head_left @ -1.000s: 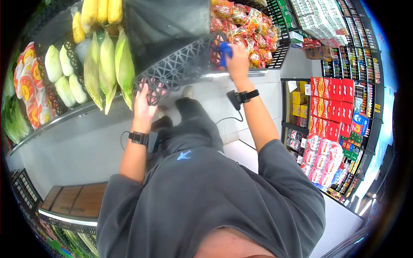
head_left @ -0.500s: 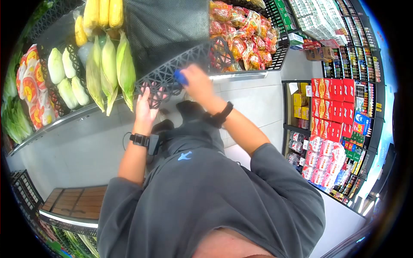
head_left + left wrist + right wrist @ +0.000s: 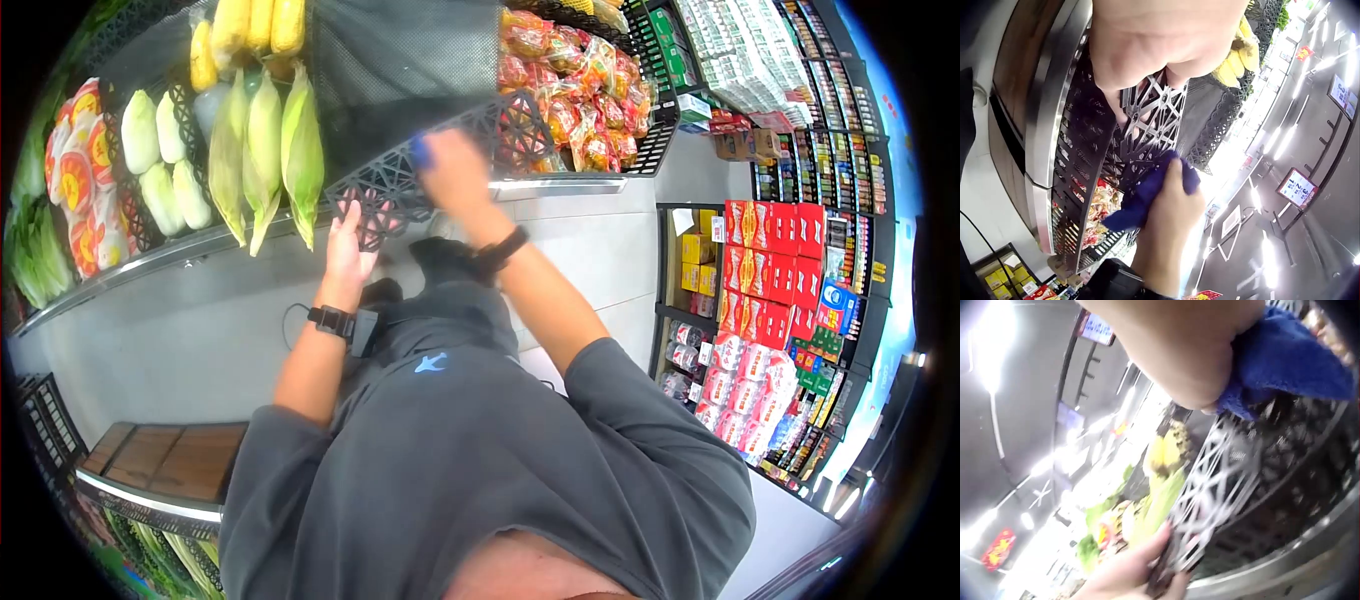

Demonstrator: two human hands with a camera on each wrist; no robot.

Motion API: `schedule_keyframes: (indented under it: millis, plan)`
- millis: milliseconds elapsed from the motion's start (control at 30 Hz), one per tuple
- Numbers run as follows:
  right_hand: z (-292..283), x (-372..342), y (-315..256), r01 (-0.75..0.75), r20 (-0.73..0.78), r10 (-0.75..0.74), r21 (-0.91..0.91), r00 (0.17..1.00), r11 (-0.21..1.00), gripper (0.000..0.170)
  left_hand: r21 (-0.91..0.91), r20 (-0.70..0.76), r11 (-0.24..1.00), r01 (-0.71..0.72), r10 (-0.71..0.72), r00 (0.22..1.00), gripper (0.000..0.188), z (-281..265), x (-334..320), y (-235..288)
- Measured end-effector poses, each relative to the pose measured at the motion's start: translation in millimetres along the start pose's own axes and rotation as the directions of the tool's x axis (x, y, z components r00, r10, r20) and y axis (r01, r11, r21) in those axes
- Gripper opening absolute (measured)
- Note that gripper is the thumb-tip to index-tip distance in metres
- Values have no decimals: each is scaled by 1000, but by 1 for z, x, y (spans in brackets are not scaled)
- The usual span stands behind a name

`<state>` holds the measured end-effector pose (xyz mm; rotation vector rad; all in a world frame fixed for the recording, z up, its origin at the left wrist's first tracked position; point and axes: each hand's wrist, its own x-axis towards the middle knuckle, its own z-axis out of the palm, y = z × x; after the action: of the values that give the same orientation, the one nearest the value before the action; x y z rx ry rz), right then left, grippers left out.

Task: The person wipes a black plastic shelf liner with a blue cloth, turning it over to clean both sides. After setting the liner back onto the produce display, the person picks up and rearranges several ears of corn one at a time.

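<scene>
A black plastic lattice divider (image 3: 385, 172) is held out at the front of the produce shelf. My left hand (image 3: 350, 258) grips its near end, with the fingers passing through and behind the openwork in the left wrist view. In my right hand (image 3: 458, 178) is a bunched blue cloth (image 3: 1141, 203), pressed against the divider partway along its length. The right wrist view shows the cloth hanging out past the fist, over the lattice. Motion blurs the right hand in the head view.
Husked green corn (image 3: 262, 150), white cabbages (image 3: 160, 200) and yellow corn cobs (image 3: 250, 25) lie left of the divider. Red-wrapped bags (image 3: 590, 90) fill a crate to the right. A metal shelf edge (image 3: 570, 187) runs in front. Red drink cartons (image 3: 770, 250) are stacked farther right.
My right hand has moved with the cloth from the divider's far right end leftward to its middle, then slightly up along it. The left hand keeps its grip.
</scene>
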<state>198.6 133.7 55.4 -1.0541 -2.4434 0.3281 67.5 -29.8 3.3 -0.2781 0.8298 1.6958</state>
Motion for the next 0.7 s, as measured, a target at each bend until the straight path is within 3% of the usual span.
schedule_keyframes:
  millis: [67,100,133,233,267,333,367,400,467,567,700]
  plan:
    - [8,-14,-46,202,90,-206,56,974,978,21,4,8,1000,-7,7,1000,29,-4,1,-4]
    - [12,-20,-62,240,182,-244,44,952,970,20,-14,-2,997,-76,76,997,28,-38,28,-17]
    - [15,-22,-70,299,194,-303,52,933,953,20,-26,8,998,-58,58,998,28,-36,27,-15]
    - [5,-13,-52,221,129,-227,63,965,973,18,11,92,999,37,-38,995,28,-23,10,-5]
    - [-3,-4,-34,194,98,-197,38,975,980,18,-46,33,999,26,-24,999,28,-11,3,-4]
    - [-28,17,13,72,0,-72,-77,997,994,20,-25,39,1000,9,-8,999,28,-11,2,-4]
    - [-37,27,48,69,-63,-79,-150,995,986,21,-32,42,999,10,-8,999,28,-10,0,-3]
    - [-49,33,80,-37,-119,11,-217,993,975,18,-39,45,999,11,-9,999,28,-7,-2,-3]
    - [-79,43,126,-168,-164,123,-295,979,941,17,-45,45,999,16,-14,999,29,-6,-3,-1]
    - [-82,28,161,-362,-99,349,-252,932,897,28,-43,29,999,21,-20,999,28,-7,-5,-3]
    - [-69,6,111,-203,-301,132,-218,944,955,32,-38,32,999,32,-31,999,30,-11,-1,-3]
